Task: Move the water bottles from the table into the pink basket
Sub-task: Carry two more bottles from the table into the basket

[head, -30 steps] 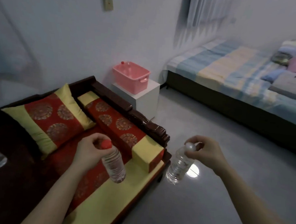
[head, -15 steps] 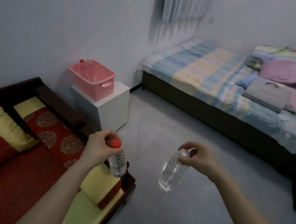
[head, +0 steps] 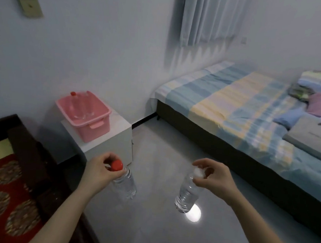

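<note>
My left hand [head: 99,172] grips the neck of a clear water bottle with a red cap [head: 125,185], which hangs down over the floor. In my right hand [head: 215,178] hangs a second clear bottle with a white cap [head: 186,196], held by its top. The pink basket [head: 99,123] stands on a white cabinet [head: 117,137] against the wall, ahead and to the left of both hands. Inside it lean clear bottles [head: 76,105], one with a red cap.
A dark wooden bench with red and yellow cushions [head: 7,187] runs along the left. A bed with a striped sheet [head: 241,111] fills the right side, with pillows and a grey bag on it. Grey floor [head: 163,159] lies between them, with a bright light reflection under the right bottle.
The view has swung right and moved forward: the bench has slid off to the left, and the basket and cabinet are nearer. Both hands still carry their bottles.
</note>
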Tool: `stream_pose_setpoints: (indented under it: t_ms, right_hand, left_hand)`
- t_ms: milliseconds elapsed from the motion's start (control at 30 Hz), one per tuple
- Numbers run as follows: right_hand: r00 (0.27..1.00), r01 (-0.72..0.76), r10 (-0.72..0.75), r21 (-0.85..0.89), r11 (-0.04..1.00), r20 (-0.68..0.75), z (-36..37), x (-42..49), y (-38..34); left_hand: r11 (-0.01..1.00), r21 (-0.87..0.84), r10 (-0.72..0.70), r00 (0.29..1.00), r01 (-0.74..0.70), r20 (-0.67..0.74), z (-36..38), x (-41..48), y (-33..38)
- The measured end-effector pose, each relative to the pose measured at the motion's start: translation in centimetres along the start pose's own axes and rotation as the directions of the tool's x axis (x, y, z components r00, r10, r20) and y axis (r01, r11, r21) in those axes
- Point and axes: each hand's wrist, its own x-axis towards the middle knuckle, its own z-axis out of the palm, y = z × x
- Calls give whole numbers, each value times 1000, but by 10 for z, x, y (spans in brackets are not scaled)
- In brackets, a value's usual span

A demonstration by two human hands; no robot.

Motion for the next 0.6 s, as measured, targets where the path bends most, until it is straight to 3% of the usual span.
stream_pose_setpoints:
  t_ms: [200, 433, 600]
  right_hand:
    - [987, 120, -109, -89, 989, 117, -30, 131, 18]
    - [962, 172, -149, -82, 982, 227, -9, 278, 15]
    - [953, 171, -136, -112, 979, 269, 26, 372, 5]
  left_hand:
    - [996, -1, -92, 977, 94, -191, 22, 75, 12]
    - [975, 33, -200, 933, 219, -299, 9, 156, -13]
    - [964, 50, -235, 926, 261, -295, -6, 230, -50]
